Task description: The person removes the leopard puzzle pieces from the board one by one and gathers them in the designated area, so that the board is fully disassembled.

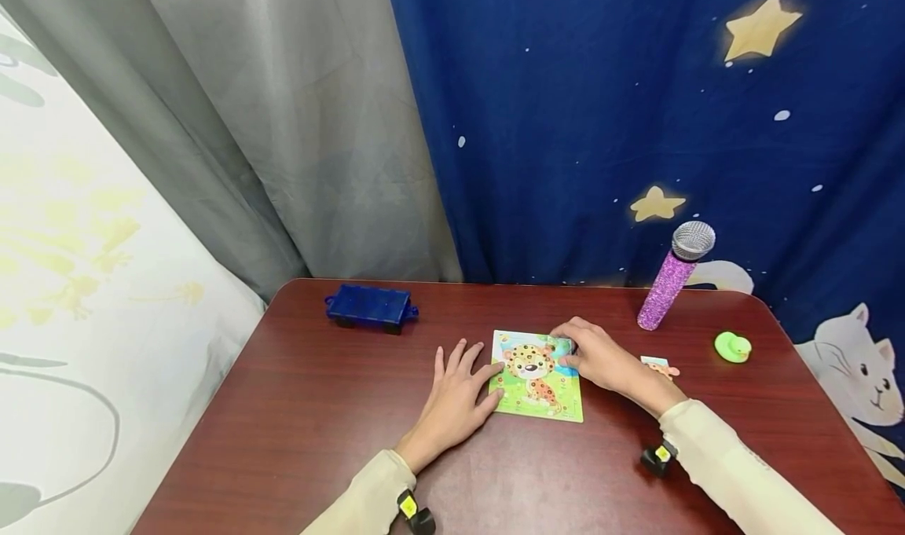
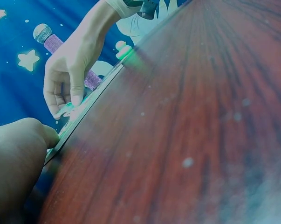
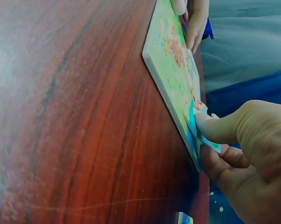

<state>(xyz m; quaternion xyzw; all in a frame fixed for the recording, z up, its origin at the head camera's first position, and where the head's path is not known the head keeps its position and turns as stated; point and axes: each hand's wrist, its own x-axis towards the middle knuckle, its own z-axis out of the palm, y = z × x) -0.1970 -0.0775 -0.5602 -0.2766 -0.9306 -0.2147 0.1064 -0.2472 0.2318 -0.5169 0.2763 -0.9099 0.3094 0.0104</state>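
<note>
A leopard jigsaw puzzle (image 1: 532,390) in a flat, mostly green board lies on the brown table. At its left edge rests my left hand (image 1: 456,397), fingers spread and fairly straight, thumb and index finger touching the board. My right hand (image 1: 597,354) is over the upper right corner, pinching a puzzle piece (image 3: 212,143) between thumb and fingers. That piece looks tilted up from the board in the right wrist view; fingers hide much of it. Another loose puzzle piece (image 1: 657,366) lies right of the board, partly behind my right forearm.
A blue toy wagon (image 1: 371,305) stands at the back left of the table (image 1: 283,441). Toward the back right are a purple glitter microphone (image 1: 667,287) and a green toy duck (image 1: 732,347). Grey and blue curtains (image 1: 566,126) hang behind the table's far edge.
</note>
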